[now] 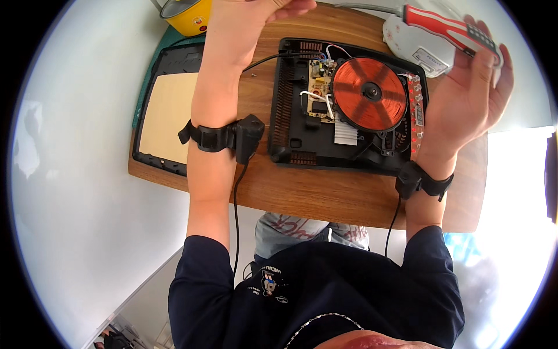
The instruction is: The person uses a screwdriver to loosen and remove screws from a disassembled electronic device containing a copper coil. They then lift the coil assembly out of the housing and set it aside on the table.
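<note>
1. Head view, landmark: an opened induction cooker base (349, 104) lies flat on a round wooden tabletop (314, 195). Its copper-coloured coil disc (369, 94) sits right of centre, with a pale circuit board (320, 87) just left of the coil and a finned metal heat sink (347, 135) on the coil's near side.
2. Right hand (468, 96): raised beside the base's right edge, palm toward the camera, fingers curled around a red-and-white handled tool (450, 29); its working tip passes out of sight toward the far rim.
3. Left hand (256, 14): reaching past the base's far-left corner, fingers bent; whatever it grips is cut off by the picture's edge, so its hold cannot be told. A black wrist-strapped unit (241, 136) with a trailing cable rides on that forearm; a similar band circles the right wrist.
4. Step, as a judgement: the internals lie exposed and the tool is lifted clear, suggesting a pause between operations; the next contact would call for lowering the tip accurately among wires and board.
5. Surroundings: left of the base lies the detached black top frame with its pale panel (165, 113); beyond that, a yellow pot (189, 14); beyond the base's far-right corner, a white round object bearing a small rectangular label (427, 49).
</note>
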`<state>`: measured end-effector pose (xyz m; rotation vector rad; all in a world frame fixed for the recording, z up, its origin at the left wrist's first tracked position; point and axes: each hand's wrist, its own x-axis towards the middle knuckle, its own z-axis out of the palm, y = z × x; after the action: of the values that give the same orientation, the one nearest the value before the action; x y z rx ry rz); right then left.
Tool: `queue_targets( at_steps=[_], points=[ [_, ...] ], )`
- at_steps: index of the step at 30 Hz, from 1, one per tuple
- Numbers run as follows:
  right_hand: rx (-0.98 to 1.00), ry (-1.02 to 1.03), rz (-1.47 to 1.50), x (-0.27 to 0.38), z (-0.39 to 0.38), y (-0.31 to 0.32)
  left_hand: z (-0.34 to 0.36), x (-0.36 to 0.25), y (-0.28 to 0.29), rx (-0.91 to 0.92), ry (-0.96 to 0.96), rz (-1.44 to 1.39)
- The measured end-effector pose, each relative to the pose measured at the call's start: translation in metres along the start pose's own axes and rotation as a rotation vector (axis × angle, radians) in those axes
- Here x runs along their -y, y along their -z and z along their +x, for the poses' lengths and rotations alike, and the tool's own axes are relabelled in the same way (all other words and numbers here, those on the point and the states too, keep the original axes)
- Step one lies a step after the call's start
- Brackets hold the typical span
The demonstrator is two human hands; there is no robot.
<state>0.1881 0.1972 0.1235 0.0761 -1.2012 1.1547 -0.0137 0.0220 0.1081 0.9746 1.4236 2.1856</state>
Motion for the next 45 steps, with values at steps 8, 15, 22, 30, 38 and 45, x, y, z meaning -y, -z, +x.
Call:
queue_targets(
  at_steps=[8,15,22,30,38,45],
  points=[
    [0.029,-0.056,0.013,-0.006,0.005,0.008,0.003,-0.007,0.028,-0.029,-0.136,0.004],
    [0.085,-0.078,-0.055,-0.002,0.002,0.003,0.000,-0.023,0.052,-0.021,-0.094,0.627],
    [0.129,-0.138,-0.026,-0.004,-0.004,0.000,0.008,0.044,0.102,0.074,0.063,1.325],
    [0.131,-0.210,-0.030,0.000,-0.010,-0.007,0.011,0.099,0.101,0.045,0.022,1.451],
    [0.169,-0.209,0.037,-0.002,-0.011,-0.007,0.008,0.112,0.108,0.065,0.114,1.502],
    [0.180,-0.180,0.001,0.000,-0.010,-0.007,0.007,0.110,0.107,0.114,0.206,1.476]
  ],
)
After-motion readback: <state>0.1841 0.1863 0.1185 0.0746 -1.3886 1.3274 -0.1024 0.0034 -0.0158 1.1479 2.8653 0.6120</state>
